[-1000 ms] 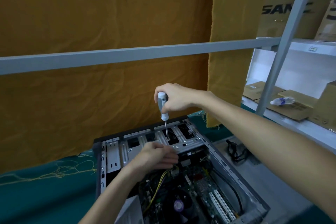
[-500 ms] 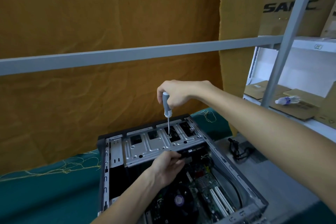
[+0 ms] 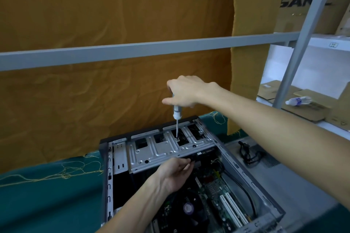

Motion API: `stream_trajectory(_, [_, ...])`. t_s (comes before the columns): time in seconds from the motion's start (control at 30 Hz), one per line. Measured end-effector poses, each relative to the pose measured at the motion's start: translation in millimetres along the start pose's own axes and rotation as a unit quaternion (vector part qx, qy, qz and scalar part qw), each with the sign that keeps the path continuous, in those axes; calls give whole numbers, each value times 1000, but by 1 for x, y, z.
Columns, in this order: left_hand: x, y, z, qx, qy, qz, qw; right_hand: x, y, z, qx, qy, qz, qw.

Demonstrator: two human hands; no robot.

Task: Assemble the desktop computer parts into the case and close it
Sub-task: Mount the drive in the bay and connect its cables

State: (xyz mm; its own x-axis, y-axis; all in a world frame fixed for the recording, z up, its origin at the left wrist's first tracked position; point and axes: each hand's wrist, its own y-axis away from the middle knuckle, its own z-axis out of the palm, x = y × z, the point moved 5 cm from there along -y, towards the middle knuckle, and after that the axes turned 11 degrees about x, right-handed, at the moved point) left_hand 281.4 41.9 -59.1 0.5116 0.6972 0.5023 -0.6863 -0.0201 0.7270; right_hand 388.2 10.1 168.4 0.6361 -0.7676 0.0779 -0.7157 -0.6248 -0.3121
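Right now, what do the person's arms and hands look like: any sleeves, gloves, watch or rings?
Both forearms are bare as far as the picture reaches, with no sleeve in sight. The left hand and the right hand wear no gloves. No watch, band or ring shows on either wrist or on the visible fingers.

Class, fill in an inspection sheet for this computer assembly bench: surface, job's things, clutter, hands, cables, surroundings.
Surface: green cloth under the case.
Job's things: open computer case; silver drive bracket; motherboard; screwdriver upright, tip on a bracket screw.
Clutter: loose yellow threads on the cloth.
Hands: right hand grips the screwdriver handle; left hand at the bracket's front edge, grip unclear.
Cables: black cable coiled right of the case.
Surroundings: orange curtain; grey shelf frame; cardboard boxes; plastic bottle.
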Motion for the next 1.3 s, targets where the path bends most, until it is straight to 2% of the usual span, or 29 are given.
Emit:
stream_trajectory(0.13, [0, 3, -1, 9, 12, -2, 1000, -3, -2, 4, 20, -54, -20, 998])
stream_trajectory(0.23, [0, 4, -1, 7, 16, -12, 1000, -10, 1, 8, 82, 13, -53, 995])
stream_trajectory(0.27, [-1, 3, -1, 7, 15, -14, 1000, -9, 1, 9, 67, 14, -46, 997])
stream_trajectory(0.37, [-1, 3, -2, 6, 15, -13, 1000, -2, 2, 7, -70, -53, -12, 996])
stream_trajectory(0.4, [-1, 2, -1, 6, 13, -11, 1000, -1, 2, 6, -88, -52, -11, 995])
stream_trajectory(0.53, [-2, 1, -1, 5, 8, -13, 1000, 4, -1, 6, -11, 48, -24, 999])
stream_trajectory(0.63, [-2, 3, -2, 7, 10, -14, 1000, 11, -1, 10, -108, -70, 15, 992])
stream_trajectory(0.7, [-2, 4, -3, 14, 13, -12, 1000, 11, -3, 12, -87, -90, 18, 992])
stream_trajectory(0.77, [-1, 4, -2, 18, 14, -12, 1000, 10, -6, 10, -42, -52, 19, 998])
stream_trajectory(0.9, [-1, 3, -3, 22, 13, -10, 1000, 8, -5, 16, -118, -146, 38, 982])
stream_trajectory(1.0, [-2, 0, -4, 23, 15, -10, 1000, 6, -8, 12, -46, -63, 16, 997])
stream_trajectory(1.1, [-1, -1, -4, 24, 17, -5, 1000, 4, -6, 14, -120, -115, 14, 986])
stream_trajectory(1.13, [-1, -2, -4, 23, 16, -3, 1000, 4, -6, 14, -125, -122, 13, 985])
stream_trajectory(1.23, [-1, -2, -3, 21, 15, 0, 1000, 3, -9, 11, -58, -46, 5, 997])
stream_trajectory(1.3, [0, -1, -4, 18, 16, 1, 1000, 7, -8, 12, -96, -74, 19, 992])
